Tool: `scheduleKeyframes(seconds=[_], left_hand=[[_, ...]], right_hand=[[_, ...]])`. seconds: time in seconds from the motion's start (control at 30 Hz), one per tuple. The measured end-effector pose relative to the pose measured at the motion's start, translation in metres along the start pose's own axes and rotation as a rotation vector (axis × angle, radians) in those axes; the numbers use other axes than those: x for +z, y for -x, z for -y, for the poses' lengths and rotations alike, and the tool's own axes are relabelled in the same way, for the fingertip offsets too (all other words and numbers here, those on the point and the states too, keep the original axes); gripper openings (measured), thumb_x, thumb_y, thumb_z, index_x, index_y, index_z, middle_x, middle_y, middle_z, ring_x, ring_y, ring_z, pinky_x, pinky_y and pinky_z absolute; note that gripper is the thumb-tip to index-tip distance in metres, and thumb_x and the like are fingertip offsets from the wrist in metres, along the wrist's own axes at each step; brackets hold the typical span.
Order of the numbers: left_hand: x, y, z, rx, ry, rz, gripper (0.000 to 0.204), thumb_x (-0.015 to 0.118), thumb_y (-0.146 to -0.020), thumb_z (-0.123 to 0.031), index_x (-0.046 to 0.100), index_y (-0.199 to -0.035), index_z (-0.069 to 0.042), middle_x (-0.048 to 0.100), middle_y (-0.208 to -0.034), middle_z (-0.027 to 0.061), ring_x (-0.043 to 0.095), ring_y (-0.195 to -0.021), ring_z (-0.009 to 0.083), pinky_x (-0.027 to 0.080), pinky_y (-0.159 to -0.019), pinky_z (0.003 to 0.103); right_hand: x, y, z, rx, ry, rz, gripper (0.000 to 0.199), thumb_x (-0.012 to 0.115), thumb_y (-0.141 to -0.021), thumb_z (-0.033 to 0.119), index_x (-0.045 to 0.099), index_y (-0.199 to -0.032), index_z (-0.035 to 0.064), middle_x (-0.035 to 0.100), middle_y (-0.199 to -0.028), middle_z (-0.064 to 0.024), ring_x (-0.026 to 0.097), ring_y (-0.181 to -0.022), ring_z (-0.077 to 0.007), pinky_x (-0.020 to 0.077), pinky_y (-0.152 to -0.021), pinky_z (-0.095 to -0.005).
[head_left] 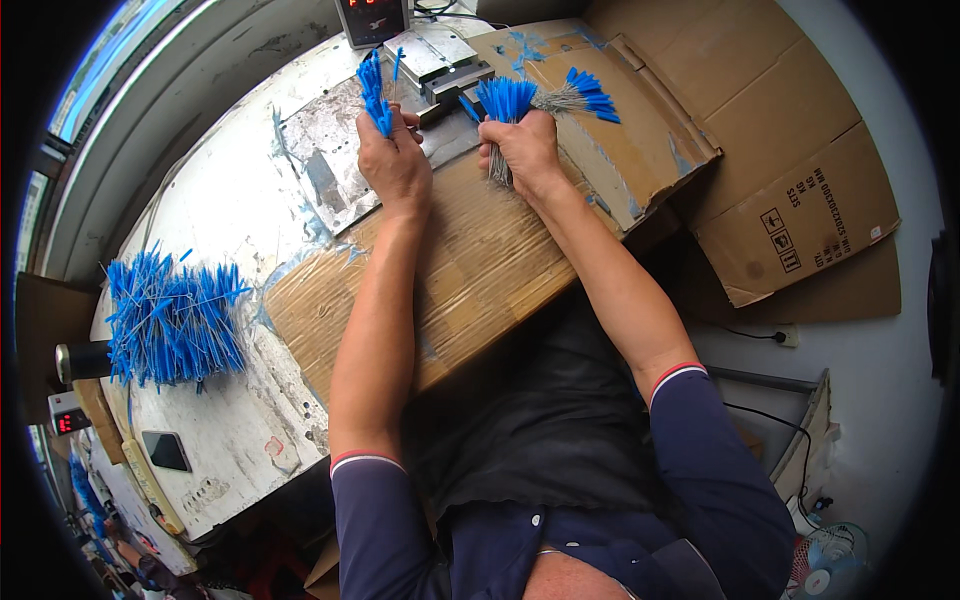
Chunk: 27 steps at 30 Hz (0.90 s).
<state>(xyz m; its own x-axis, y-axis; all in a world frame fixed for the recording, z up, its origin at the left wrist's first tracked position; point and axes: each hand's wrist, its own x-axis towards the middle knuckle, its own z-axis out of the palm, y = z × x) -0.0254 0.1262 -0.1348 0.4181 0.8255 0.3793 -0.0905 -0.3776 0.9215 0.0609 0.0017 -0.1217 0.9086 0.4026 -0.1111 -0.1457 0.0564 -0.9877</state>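
My left hand [394, 170] is closed around a few thin wires with blue ends [373, 92], held upright just left of the metal fixture [432, 60]. My right hand [527, 150] grips a thick bundle of blue-tipped wires [506, 98]. Their blue ends fan out above the fist, and the bare grey wires hang below it. Just beyond that hand, another bunch of blue-tipped wires [592, 97] lies on the cardboard. The fingertips of my left hand are partly hidden, near the fixture's front edge.
A big heap of blue-tipped wires [175, 325] lies on the white table [255, 425] at left. Nearby are a phone [167, 451] and a power strip [152, 487]. A box with a red display [373, 22] stands behind the fixture. Cardboard [430, 270] covers the table's near edge.
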Motion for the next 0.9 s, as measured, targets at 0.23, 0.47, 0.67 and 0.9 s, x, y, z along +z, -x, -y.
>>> scheduleKeyframes(seconds=[0.23, 0.47, 0.67, 0.9], left_hand=[[-0.001, -0.002, 0.002, 0.120, -0.062, -0.103, 0.019, 0.052, -0.104, -0.021, 0.057, -0.099, -0.004, 0.073, -0.087, 0.0127, 0.071, -0.073, 0.0279, 0.052, -0.065, 0.040], [-0.004, -0.002, 0.003, 0.084, -0.234, -0.100, 0.021, 0.055, -0.102, -0.025, 0.060, -0.103, -0.005, 0.068, -0.084, 0.0201, 0.065, -0.075, 0.0412, 0.048, -0.066, 0.050], [0.001, -0.003, 0.006, 0.123, -0.225, -0.104, 0.020, 0.057, -0.100, -0.024, 0.058, -0.101, -0.004, 0.065, -0.082, 0.0215, 0.062, -0.079, 0.0440, 0.045, -0.070, 0.054], [0.002, 0.001, 0.013, 0.227, -0.586, 0.027, 0.008, 0.059, -0.090, -0.009, 0.055, -0.097, -0.006, 0.065, -0.081, 0.0183, 0.062, -0.078, 0.0391, 0.044, -0.074, 0.049]], right_hand=[[0.013, -0.006, 0.000, 0.016, 0.083, -0.087, 0.003, 0.068, -0.076, -0.001, 0.064, -0.076, -0.0016, 0.063, -0.065, -0.0078, 0.062, -0.049, -0.0157, 0.0551, -0.044, -0.0307], [0.017, -0.002, 0.000, -0.038, 0.020, -0.098, 0.007, 0.062, -0.074, -0.004, 0.061, -0.068, -0.0060, 0.063, -0.063, -0.0134, 0.062, -0.046, -0.0196, 0.0560, -0.042, -0.0323], [0.011, -0.006, -0.002, 0.016, -0.036, -0.073, 0.006, 0.070, -0.076, -0.001, 0.065, -0.073, -0.0020, 0.064, -0.066, -0.0096, 0.063, -0.049, -0.0166, 0.0551, -0.043, -0.0310], [0.011, -0.001, -0.001, 0.018, -0.230, -0.075, 0.014, 0.076, -0.081, 0.002, 0.065, -0.074, -0.0003, 0.063, -0.064, -0.0090, 0.061, -0.048, -0.0167, 0.0522, -0.042, -0.0315]])
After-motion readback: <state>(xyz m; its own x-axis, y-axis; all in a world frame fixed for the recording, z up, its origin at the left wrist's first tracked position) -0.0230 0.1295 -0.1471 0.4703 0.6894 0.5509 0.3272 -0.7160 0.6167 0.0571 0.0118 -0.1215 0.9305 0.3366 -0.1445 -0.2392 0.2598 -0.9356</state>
